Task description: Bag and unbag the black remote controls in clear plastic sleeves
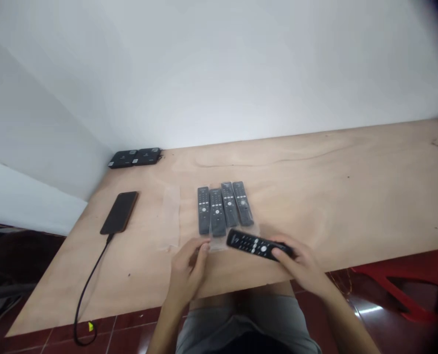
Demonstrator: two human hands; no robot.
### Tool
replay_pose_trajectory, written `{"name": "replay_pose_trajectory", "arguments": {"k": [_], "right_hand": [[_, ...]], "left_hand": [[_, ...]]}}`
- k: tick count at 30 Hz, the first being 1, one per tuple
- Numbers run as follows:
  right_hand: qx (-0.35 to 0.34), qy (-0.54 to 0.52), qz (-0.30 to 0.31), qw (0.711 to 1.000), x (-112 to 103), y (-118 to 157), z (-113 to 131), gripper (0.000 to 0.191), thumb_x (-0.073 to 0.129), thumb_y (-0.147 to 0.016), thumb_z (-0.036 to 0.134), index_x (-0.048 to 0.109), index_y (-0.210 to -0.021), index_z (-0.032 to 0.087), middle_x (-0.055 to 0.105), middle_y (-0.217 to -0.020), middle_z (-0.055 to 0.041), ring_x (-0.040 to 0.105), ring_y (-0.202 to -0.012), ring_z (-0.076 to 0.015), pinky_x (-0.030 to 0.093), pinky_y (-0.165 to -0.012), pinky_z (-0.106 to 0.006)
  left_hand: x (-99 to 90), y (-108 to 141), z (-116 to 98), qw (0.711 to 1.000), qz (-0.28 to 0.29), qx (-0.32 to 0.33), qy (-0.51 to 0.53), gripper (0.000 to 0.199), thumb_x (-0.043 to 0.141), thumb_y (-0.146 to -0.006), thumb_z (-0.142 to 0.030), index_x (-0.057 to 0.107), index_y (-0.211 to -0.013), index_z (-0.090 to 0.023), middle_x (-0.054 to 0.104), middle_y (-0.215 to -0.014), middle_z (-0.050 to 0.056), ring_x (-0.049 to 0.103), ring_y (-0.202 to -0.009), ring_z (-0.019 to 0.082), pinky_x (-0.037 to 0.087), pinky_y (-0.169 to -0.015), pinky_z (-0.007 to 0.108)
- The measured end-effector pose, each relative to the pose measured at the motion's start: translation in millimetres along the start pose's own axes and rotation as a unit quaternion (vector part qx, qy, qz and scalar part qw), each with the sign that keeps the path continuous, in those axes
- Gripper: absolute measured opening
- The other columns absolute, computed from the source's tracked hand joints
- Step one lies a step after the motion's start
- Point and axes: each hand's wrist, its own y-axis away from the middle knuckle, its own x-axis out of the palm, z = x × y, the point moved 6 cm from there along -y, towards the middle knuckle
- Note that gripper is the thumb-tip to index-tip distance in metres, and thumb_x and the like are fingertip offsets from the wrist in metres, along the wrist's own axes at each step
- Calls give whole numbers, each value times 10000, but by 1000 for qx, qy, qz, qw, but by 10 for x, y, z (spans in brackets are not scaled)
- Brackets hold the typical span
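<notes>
My right hand point(296, 258) is closed around a black remote control point(257, 246), its thumb near the lower buttons. The remote is tilted, its far end pointing left. My left hand point(189, 263) has thumb and fingertips drawn together near clear plastic film point(219, 244) below the row; whether it grips the film is unclear. Just beyond the hands, several remotes in clear sleeves lie side by side, among them the leftmost remote point(203, 211) and the rightmost remote point(243, 204). Left of them, a flat clear plastic sleeve point(171, 216) lies on the table.
A smartphone point(120, 212) with a black cable point(89, 285) lies on the left of the wooden table point(307, 187). Two black boxes point(135, 157) sit at the back left against the white wall point(219, 73). A red plastic stool point(410, 280) stands at the right.
</notes>
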Motion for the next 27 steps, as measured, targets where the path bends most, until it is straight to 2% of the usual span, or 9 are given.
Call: {"name": "replay_pose_trajectory", "arguments": {"k": [3,5,8,11,14,17,19,23,27], "right_hand": [[-28,-13,114,993,418,-26,204,273,687,-1093,458,837,-1248,290,849,-1220,-77,790,-1145,-315,657,-1032,-456],[-42,-9,126,991,563,-74,278,260,686,-1090,444,841,-1233,291,853,-1200,-74,792,-1126,-310,656,-1040,-469],[-28,-38,70,996,583,-155,253,285,776,-1024,449,836,-1247,282,851,-1221,-86,801,-1099,-316,681,-980,-471],[18,-118,51,992,550,-184,128,350,810,-999,481,796,-1271,261,855,-1116,-80,816,-939,-278,698,-849,-425],[60,-189,43,979,526,-187,13,401,836,-982,520,746,-1264,249,852,-1045,-73,797,-832,-242,678,-742,-377],[79,-223,-20,971,486,-202,-40,474,924,-893,547,723,-1192,239,853,-985,-75,751,-700,-211,622,-594,-325],[78,-232,-69,967,475,-206,-33,494,975,-833,539,720,-1127,234,851,-905,-60,701,-594,-181,600,-549,-314],[85,-224,-144,960,475,-150,-9,475,1004,-784,551,771,-1028,217,870,-869,-80,705,-539,-192,641,-549,-358],[101,-219,-171,955,470,-66,-25,453,991,-794,578,840,-1016,213,885,-901,-104,753,-559,-229,685,-561,-405]], "left_hand": [[-2,134,76,996,33,-59,63,280,681,-1089,-353,766,-1338,-259,834,-1099,67,817,-990,243,684,-904,369],[25,202,120,989,56,-97,92,316,748,-1045,-385,772,-1333,-257,839,-1107,72,825,-992,249,701,-883,364],[31,239,195,975,31,-165,149,286,818,-978,-456,800,-1147,-226,835,-1006,68,822,-867,241,715,-703,327],[12,226,266,949,-14,-223,222,372,902,-882,-512,776,-1063,-212,818,-884,44,809,-763,237,703,-567,312],[-8,194,308,936,-8,-250,247,396,940,-845,-509,822,-1050,-191,858,-922,83,851,-864,283,740,-651,353],[-42,168,350,939,3,-251,234,410,941,-861,-485,882,-1127,-179,888,-1031,127,867,-962,300,752,-800,376],[-51,165,390,937,-5,-253,241,441,956,-848,-481,894,-1171,-188,892,-1073,129,868,-997,303,752,-839,381],[-11,213,491,909,-44,-300,285,455,1005,-781,-493,912,-1108,-190,897,-1061,122,875,-959,313,769,-746,385],[-4,246,501,901,-79,-319,285,414,1031,-740,-487,927,-1014,-195,900,-1032,105,877,-920,301,773,-712,368]]}}
